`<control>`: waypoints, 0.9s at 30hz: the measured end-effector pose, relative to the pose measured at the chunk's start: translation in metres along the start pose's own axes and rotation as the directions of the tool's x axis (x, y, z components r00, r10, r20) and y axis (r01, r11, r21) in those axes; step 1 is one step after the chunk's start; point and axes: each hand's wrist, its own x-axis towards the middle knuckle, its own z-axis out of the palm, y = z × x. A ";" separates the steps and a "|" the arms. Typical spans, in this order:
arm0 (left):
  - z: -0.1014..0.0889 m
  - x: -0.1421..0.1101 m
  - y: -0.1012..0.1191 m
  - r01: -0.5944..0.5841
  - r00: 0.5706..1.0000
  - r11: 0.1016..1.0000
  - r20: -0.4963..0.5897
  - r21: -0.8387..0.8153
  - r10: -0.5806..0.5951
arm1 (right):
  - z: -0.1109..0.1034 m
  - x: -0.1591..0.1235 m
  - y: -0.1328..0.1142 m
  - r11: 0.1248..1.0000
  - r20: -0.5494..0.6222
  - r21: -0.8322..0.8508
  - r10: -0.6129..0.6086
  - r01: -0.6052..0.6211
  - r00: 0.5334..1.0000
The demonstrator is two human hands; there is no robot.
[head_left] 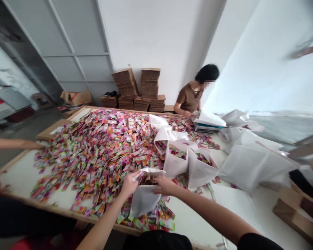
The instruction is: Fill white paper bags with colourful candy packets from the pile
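Observation:
A white bag (145, 201) stands in front of me among small colourful packets, its mouth held apart. On its left rim, my left hand (130, 182) is closed, thumb and fingers pinching the edge. My right hand (167, 185) is at the opposite side of the mouth, its fingers curled over the rim. Little of the bag's inside shows between my hands. Beneath and around it spreads a large heap of packets (106, 142) in pink, orange, purple and green. Just beyond my right hand, white bags (176, 163) filled with such packets stand upright.
Across the wood-edged table (190, 215), a person (191, 97) handles white sheets over a stack (207, 121). Another person's arm (15, 143) reaches in from the left. More white bags (253, 163) lie to the right, near a cardboard box (297, 211). Flattened cartons (150, 83) are piled behind.

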 end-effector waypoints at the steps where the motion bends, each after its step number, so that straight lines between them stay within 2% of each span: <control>1: 0.002 -0.003 0.011 -0.027 0.999 1.000 0.027 -0.006 0.027 | 0.003 -0.010 -0.001 0.998 -0.049 -0.051 0.028 -0.031 0.998; 4: 0.010 -0.010 0.050 -0.097 0.987 0.995 0.127 -0.035 0.101 | 0.006 -0.041 0.001 0.995 -0.151 -0.102 -0.018 0.002 0.988; 7: 0.021 -0.015 0.088 -0.164 0.957 0.984 0.230 -0.068 0.175 | -0.001 -0.073 0.008 0.984 -0.345 -0.166 -0.122 0.068 0.931; 9: 0.031 -0.021 0.112 -0.195 0.925 0.974 0.306 -0.119 0.223 | -0.010 -0.095 0.013 0.972 -0.356 -0.210 -0.180 0.109 0.917; 12: 0.045 -0.031 0.148 -0.192 0.877 0.952 0.394 -0.238 0.276 | -0.030 -0.130 0.019 0.954 -0.271 -0.180 -0.282 0.240 0.920; 14: 0.054 -0.037 0.172 -0.181 0.867 0.941 0.406 -0.285 0.290 | -0.044 -0.158 0.024 0.961 -0.383 -0.132 -0.275 0.243 0.882; 16: 0.064 -0.041 0.195 -0.197 0.868 0.936 0.392 -0.291 0.304 | -0.056 -0.190 0.031 0.975 -0.555 -0.074 -0.215 0.209 0.803; 18: 0.079 -0.043 0.216 -0.222 0.857 0.930 0.396 -0.293 0.330 | -0.065 -0.220 0.043 0.991 -0.709 -0.003 -0.098 0.136 0.698; 20: 0.099 -0.046 0.237 -0.227 0.831 0.920 0.429 -0.321 0.354 | -0.070 -0.245 0.063 0.997 -0.794 0.072 0.065 -0.012 0.604; 21: 0.111 -0.048 0.248 -0.220 0.814 0.915 0.453 -0.338 0.363 | -0.071 -0.254 0.075 0.987 -0.798 0.111 0.157 -0.113 0.582; 22: 0.123 -0.050 0.258 -0.212 0.795 0.911 0.480 -0.353 0.371 | -0.072 -0.263 0.090 0.966 -0.766 0.153 0.249 -0.208 0.592; 25: 0.164 -0.057 0.291 -0.201 0.740 0.904 0.547 -0.378 0.393 | -0.081 -0.289 0.138 0.884 -0.563 0.281 0.467 -0.373 0.682; 27: 0.191 -0.059 0.311 -0.212 0.713 0.888 0.556 -0.409 0.426 | -0.096 -0.311 0.169 0.843 -0.505 0.317 0.538 -0.434 0.675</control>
